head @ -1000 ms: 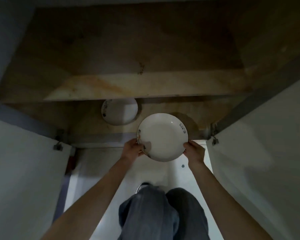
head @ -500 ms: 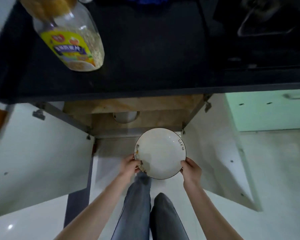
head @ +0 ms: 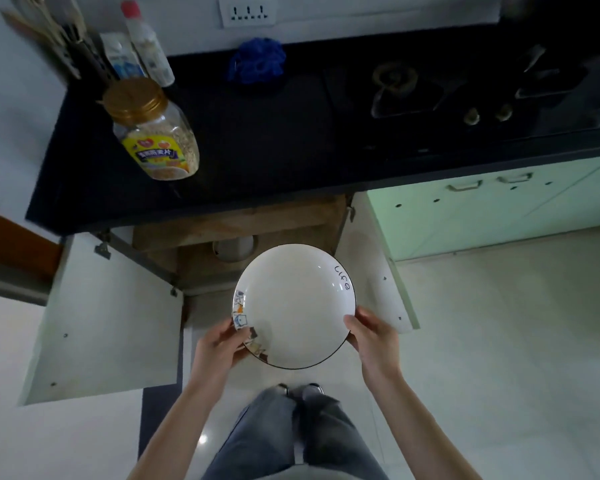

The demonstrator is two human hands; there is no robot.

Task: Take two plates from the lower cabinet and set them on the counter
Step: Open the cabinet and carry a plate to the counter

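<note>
A white plate (head: 293,304) with a thin dark rim, small pictures on its left edge and the word "Life" on its right edge is held level in front of the open lower cabinet (head: 243,223). My left hand (head: 219,344) grips its lower left rim and my right hand (head: 373,336) grips its lower right rim. A second white plate (head: 234,249) lies inside the cabinet, partly hidden under the shelf edge. The black counter (head: 274,140) runs above the cabinet.
An oat jar with a gold lid (head: 153,129) stands on the counter's left, bottles (head: 146,46) and utensils behind it. A blue scrubber (head: 257,60) sits at the back, a gas hob (head: 430,95) to the right. Both cabinet doors (head: 111,317) stand open. Green cabinets (head: 482,213) lie right.
The plate has come out of the cabinet and risen with both hands on it. My view has lifted from the cabinet interior to the countertop.
</note>
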